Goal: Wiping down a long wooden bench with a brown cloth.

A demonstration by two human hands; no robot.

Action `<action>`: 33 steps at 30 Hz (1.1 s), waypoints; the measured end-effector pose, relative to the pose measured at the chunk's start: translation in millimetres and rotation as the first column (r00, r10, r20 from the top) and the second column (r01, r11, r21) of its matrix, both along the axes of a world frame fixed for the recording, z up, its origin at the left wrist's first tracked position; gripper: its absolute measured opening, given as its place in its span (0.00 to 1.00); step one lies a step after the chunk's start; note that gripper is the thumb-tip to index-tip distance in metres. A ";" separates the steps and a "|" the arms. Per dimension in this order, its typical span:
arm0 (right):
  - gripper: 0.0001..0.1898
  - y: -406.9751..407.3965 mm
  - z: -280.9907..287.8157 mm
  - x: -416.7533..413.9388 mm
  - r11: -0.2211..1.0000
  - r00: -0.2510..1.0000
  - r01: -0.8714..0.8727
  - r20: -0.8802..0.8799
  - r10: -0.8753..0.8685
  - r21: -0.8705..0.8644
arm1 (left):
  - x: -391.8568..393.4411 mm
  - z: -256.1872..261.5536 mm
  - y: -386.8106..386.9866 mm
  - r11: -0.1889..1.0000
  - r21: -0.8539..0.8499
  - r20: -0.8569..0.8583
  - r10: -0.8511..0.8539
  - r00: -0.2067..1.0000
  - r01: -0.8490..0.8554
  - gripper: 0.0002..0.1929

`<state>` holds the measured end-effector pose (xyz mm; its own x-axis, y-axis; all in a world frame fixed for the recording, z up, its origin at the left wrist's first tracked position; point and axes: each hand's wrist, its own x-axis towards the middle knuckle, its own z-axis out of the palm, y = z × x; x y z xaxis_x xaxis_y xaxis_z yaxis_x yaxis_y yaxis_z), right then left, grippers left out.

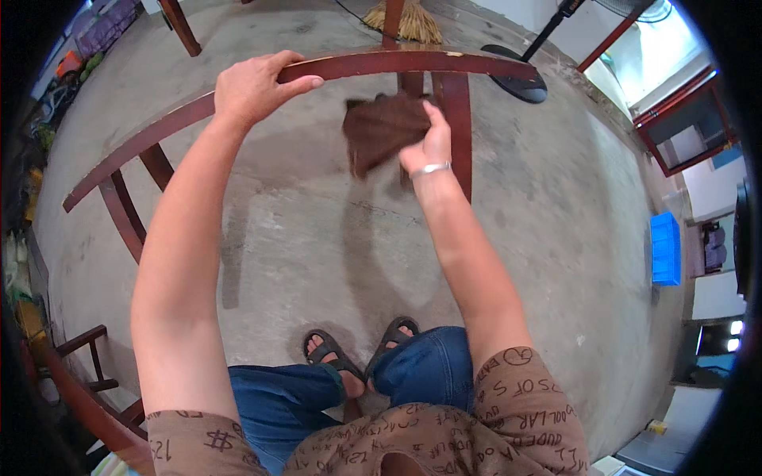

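Observation:
A long dark red wooden rail [381, 62] crosses in front of me, part of a piece of furniture whose full shape I cannot tell. Its edge has chipped spots. My left hand [250, 89] grips the rail left of its middle, thumb along the near face and fingers over the top. Below the rail, my right hand [433, 140] holds a brown cloth [381, 131], blurred and hanging to the left. A broad wooden upright [455, 119] stands just behind that hand. Two more wooden legs [122, 202] slant down under the rail's left part.
A straw broom [411, 24] lies beyond the rail, and a fan's round black base [518, 83] stands at its right end. A blue plastic crate [665, 249] sits on the concrete floor [553, 238] at right. Another reddish wooden frame [98, 410] is at lower left.

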<state>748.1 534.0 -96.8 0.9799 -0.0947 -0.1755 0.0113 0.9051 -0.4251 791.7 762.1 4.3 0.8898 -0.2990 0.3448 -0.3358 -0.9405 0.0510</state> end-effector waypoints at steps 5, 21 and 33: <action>0.15 11.1 14.9 57.8 0.992 0.985 0.125 0.112 -0.127 0.029 | -4.0 7.4 -10.7 1.000 -0.026 0.036 -0.009 0.999 0.010 0.33; 0.26 -158.7 36.8 -26.2 0.861 0.990 -0.002 0.123 0.075 -0.509 | -7.3 8.2 -3.9 0.999 -0.035 0.034 -0.001 0.999 0.002 0.28; 0.35 -153.5 -107.3 -73.4 0.668 0.954 -0.272 -0.285 0.093 -0.693 | -2.2 0.6 -3.9 0.999 0.029 0.029 0.045 0.999 -0.046 0.34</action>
<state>674.8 380.5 -204.1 0.9385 -0.1014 -0.3300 -0.2891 0.2916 -0.9118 789.4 758.2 4.9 0.8928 -0.2688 0.3615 -0.2935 -0.9559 0.0140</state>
